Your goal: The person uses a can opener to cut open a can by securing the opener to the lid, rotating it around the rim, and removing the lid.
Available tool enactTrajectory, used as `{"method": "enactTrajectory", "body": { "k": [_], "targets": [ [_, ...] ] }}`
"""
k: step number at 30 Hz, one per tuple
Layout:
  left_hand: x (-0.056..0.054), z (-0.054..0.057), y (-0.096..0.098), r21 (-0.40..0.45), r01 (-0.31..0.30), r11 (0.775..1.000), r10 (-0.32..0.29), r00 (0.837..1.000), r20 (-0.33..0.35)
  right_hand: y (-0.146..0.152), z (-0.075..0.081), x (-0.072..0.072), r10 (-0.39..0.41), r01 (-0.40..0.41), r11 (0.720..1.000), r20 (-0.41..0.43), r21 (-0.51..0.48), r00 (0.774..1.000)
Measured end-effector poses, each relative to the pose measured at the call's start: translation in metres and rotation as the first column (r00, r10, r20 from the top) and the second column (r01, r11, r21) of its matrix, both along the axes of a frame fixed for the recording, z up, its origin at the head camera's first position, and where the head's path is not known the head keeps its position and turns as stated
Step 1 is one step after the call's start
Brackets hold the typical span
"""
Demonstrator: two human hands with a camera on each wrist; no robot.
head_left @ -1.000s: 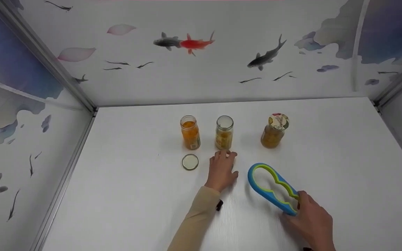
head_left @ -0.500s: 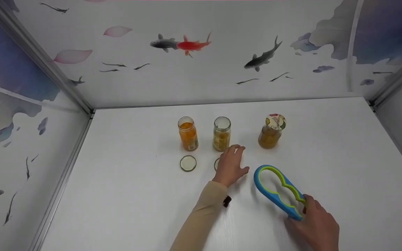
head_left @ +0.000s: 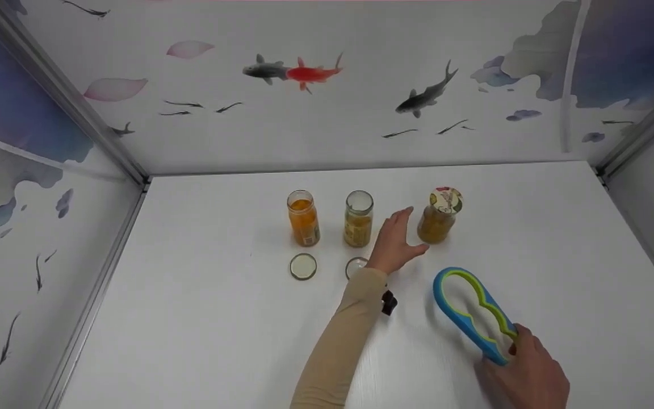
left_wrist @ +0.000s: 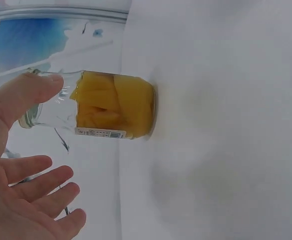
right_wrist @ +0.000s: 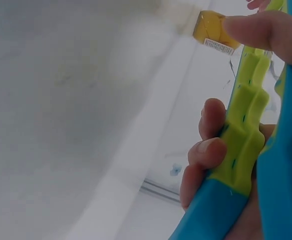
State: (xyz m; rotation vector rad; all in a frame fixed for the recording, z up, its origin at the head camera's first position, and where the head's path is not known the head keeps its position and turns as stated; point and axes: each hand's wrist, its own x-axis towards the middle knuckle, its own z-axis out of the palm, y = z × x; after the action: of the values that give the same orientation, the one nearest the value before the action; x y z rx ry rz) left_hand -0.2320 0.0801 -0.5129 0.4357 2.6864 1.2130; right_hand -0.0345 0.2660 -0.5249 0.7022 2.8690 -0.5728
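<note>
Fingers spread, my left hand (head_left: 393,244) reaches toward the lidded jar (head_left: 439,216) on the right and, in the head view, stands just left of it. The left wrist view shows yellow fruit pieces in a glass jar (left_wrist: 113,105), with the thumb in front of its upper part and the other fingers apart from it. My right hand (head_left: 531,366) grips a blue and green jar opener (head_left: 469,312) by its handle end, above the table. In the right wrist view the fingers wrap the opener's notched green inner edge (right_wrist: 240,130).
Two lidless jars stand left of the hand: one with orange contents (head_left: 304,221), one with yellow contents (head_left: 357,224). A loose lid (head_left: 303,266) lies before the first; another lid (head_left: 355,267) is partly behind the left sleeve. Printed walls (head_left: 315,125) enclose the white table (head_left: 202,295).
My left hand has moved right, from in front of the middle jar toward the lidded one, uncovering a lid. The right hand has shifted slightly right and down with the jar opener.
</note>
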Motion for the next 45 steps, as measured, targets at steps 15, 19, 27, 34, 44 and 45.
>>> {"method": "enactTrajectory", "body": {
  "k": [15, 19, 27, 34, 44, 45],
  "targets": [
    [-0.011, -0.016, 0.021, 0.041, -0.01, 0.999, 0.009, 0.999, 0.032, 0.02, 0.004, 0.006, -0.122, 0.122, 0.992, 0.018, -0.015, 0.992],
    [-0.014, -0.018, 0.028, 0.066, -0.02, 0.998, 0.018, 0.999, 0.033, 0.025, 0.001, 0.006, -0.165, 0.168, 0.985, 0.074, -0.038, 0.984],
    [-0.021, -0.022, 0.041, 0.155, 0.007, 0.988, -0.009, 1.0, 0.013, 0.026, -0.003, 0.006, -0.187, 0.192, 0.981, 0.119, -0.031, 0.975],
    [-0.025, -0.025, 0.049, 0.179, -0.008, 0.984, 0.008, 1.0, 0.0, 0.021, -0.003, 0.005, -0.22, 0.229, 0.972, 0.142, -0.049, 0.965],
    [-0.02, -0.025, 0.054, 0.097, -0.085, 0.992, 0.093, 0.992, -0.081, 0.016, 0.001, 0.003, -0.242, 0.248, 0.968, 0.117, -0.044, 0.963],
    [-0.019, -0.024, 0.054, 0.094, -0.087, 0.992, 0.094, 0.993, -0.076, 0.016, 0.002, 0.004, -0.237, 0.243, 0.969, 0.109, -0.048, 0.965]
  ]
}}
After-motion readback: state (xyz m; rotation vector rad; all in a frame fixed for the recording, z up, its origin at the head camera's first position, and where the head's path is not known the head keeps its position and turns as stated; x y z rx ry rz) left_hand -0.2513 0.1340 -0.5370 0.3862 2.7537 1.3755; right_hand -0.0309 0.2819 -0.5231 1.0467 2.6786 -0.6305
